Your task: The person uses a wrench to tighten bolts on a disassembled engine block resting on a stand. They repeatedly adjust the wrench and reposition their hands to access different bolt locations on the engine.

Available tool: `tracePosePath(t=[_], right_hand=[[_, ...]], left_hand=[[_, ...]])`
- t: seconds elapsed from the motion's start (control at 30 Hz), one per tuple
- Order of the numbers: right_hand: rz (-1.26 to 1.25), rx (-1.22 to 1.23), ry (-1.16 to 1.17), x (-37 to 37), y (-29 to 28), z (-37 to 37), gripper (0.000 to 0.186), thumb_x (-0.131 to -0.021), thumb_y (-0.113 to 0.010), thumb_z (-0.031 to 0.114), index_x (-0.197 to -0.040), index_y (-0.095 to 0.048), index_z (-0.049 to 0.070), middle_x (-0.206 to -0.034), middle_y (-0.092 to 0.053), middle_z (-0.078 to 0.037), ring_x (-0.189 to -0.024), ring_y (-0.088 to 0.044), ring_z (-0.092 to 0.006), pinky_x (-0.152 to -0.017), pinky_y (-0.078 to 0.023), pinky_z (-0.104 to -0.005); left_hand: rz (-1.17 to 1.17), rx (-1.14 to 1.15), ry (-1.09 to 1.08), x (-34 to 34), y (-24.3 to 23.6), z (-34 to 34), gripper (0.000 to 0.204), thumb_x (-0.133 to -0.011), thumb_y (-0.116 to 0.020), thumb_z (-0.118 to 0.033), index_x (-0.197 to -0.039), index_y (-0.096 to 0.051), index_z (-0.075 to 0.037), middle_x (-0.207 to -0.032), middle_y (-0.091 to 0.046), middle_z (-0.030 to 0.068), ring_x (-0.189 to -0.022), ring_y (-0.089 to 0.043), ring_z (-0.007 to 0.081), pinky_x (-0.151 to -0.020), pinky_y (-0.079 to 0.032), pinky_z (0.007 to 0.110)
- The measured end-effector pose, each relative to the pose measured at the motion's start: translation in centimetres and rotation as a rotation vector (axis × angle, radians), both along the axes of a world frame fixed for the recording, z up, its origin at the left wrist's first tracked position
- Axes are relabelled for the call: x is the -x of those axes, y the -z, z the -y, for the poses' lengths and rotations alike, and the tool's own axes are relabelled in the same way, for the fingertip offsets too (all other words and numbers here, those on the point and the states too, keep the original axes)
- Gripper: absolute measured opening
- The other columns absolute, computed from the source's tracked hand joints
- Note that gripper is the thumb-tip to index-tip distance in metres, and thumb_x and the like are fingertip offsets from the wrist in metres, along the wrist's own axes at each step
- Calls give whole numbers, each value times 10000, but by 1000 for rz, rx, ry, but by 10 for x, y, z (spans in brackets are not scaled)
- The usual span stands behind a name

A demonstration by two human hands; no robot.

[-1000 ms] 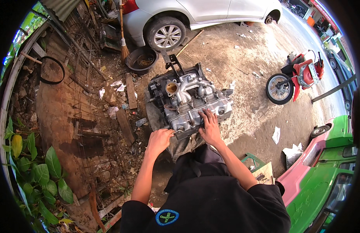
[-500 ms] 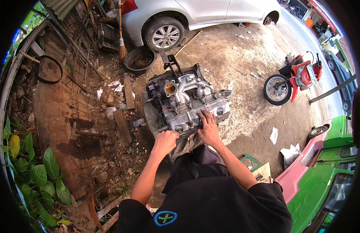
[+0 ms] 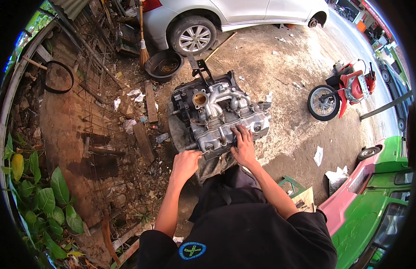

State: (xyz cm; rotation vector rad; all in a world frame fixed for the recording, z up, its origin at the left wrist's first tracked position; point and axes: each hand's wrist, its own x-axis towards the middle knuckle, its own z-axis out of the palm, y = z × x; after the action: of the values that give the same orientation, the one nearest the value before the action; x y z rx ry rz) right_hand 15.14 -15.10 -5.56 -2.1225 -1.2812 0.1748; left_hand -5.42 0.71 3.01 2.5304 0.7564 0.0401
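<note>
A car engine point(image 3: 226, 127) stands in front of me, with a silvery valve cover point(image 3: 217, 138) along its near side and a branched metal intake manifold point(image 3: 230, 95) behind that. At the cover's near left corner, my left hand point(image 3: 185, 164) is closed around a slim metal tool point(image 3: 205, 153). Only the tool's end shows, pointing at the corner by a bolt; the fist hides the rest. My right hand point(image 3: 244, 145) rests on the right part of the cover, fingers stretched out and somewhat spread, holding nothing visible.
Grey cloth point(image 3: 176, 130) lies under the engine's left side. Beyond are a black basin point(image 3: 150, 71), a broom point(image 3: 144, 56) and a silver car point(image 3: 181, 13). A red motorcycle point(image 3: 351, 89) stands right, a green and pink vehicle point(image 3: 365, 201) nearer. Wood planks point(image 3: 143, 139) and litter lie left.
My left hand has shifted slightly left, away from the cover's corner, and the metal tool's end now shows. My right hand stays on the cover. The whole view has moved a little.
</note>
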Motion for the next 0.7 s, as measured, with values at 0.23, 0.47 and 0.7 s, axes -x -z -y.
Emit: tracePosePath(t=[0.23,0.47,0.7], right_hand=[[-5,6,-3,-1,-1,1,792,-768,-670,102,-1512,-400,118,-1542,-388,-159,-1516,-265,-357,-1253,-180,-550],[4,17,7,0,0,1,791,-775,-680,103,-1513,-398,126,-1553,-379,-153,-1521,-257,-352,-1251,-185,-553],[12,6,4,0,0,1,786,-766,-671,101,-1506,-406,121,-1541,-391,-156,-1512,-271,-359,-1250,-186,-551]], left_hand=[[-44,-29,41,-11,0,1,211,-886,-666,-102,-1057,-789,-91,-891,-735,138,-793,-704,369,-720,-559,466],[-37,-82,69,-14,7,4,156,-884,-668,-106,-991,-768,-51,-875,-724,179,-800,-702,389,-731,-560,482],[165,181,-355,-2,61,47,285,-974,-640,-221,-858,-695,33,-752,-684,250,-745,-679,455,-677,-521,523]])
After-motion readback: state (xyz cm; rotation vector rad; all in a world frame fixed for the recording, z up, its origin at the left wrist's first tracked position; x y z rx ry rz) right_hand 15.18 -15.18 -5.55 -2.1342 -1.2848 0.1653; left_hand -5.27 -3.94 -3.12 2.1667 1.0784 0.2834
